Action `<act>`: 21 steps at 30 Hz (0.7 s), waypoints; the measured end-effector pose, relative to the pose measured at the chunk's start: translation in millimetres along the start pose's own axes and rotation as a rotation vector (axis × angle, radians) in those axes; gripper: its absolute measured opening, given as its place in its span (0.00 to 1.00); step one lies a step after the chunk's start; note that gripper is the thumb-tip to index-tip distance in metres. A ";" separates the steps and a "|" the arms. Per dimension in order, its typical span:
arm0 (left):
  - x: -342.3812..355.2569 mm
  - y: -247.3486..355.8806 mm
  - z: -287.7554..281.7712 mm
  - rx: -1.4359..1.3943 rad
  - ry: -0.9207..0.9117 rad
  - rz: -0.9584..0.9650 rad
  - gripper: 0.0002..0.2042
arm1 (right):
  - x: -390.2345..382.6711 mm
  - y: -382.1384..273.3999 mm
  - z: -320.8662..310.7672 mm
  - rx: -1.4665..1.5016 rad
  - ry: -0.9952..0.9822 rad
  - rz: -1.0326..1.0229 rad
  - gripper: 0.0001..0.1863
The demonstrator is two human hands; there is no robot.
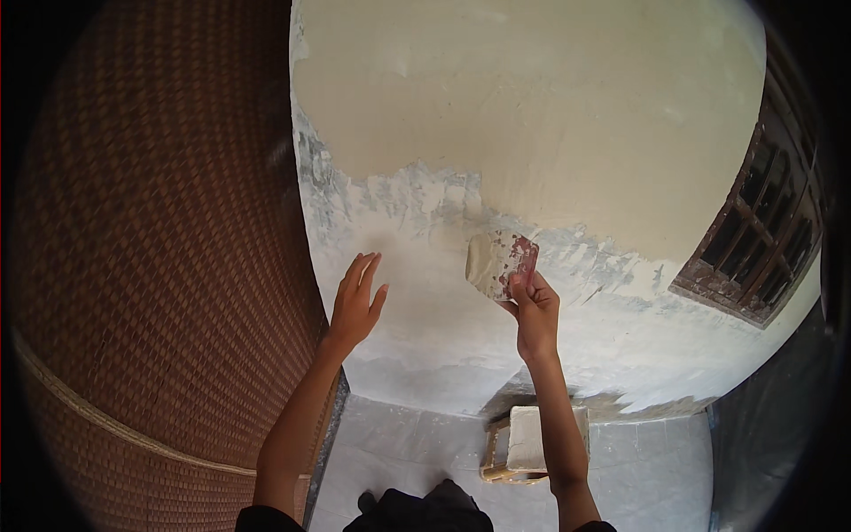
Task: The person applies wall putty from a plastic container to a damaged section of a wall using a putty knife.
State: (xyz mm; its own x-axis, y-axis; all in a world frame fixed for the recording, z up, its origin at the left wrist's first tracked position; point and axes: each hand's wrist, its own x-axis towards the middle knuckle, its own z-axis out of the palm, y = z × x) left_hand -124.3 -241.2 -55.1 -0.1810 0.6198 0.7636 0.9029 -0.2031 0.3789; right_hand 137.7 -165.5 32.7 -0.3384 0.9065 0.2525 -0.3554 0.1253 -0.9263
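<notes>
My right hand [535,321] grips a flat putty scraper [521,255] by its reddish edge, thumb on the near face. Pale putty coats the scraper's left side, and dried smears cover parts of the red. It is held up in front of a wall [585,133], which is smooth cream above and patchy white and grey below. Whether the scraper touches the wall I cannot tell. To the left, my left hand [356,301] is raised toward the whitish lower wall [425,293], holding nothing, its fingers stretched and thumb apart.
A brown woven screen [168,248] runs along the left side, with a rope-like band low on it. At the right is a dark wooden window with bars [761,232]. Below my right forearm, a pale-topped wooden stool [525,443] stands on the grey floor [399,434].
</notes>
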 end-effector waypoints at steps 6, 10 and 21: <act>48.0 -19.1 19.5 0.030 0.045 0.121 0.24 | 53.5 7.9 30.7 -0.681 0.115 -0.561 0.16; 75.3 -27.7 22.7 0.091 0.091 0.192 0.24 | 87.2 11.5 47.6 -1.003 -0.011 -1.064 0.26; 128.8 -67.5 56.8 0.074 0.212 0.472 0.21 | 121.4 31.8 51.5 -1.320 0.095 -1.392 0.18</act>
State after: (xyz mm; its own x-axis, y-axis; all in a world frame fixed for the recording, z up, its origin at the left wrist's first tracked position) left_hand -186.4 -104.5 -12.1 0.1838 0.3049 0.9345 0.9290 -0.3644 -0.0639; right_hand 40.5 -72.3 48.3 -0.3826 -0.0781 0.9206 0.5099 0.8131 0.2809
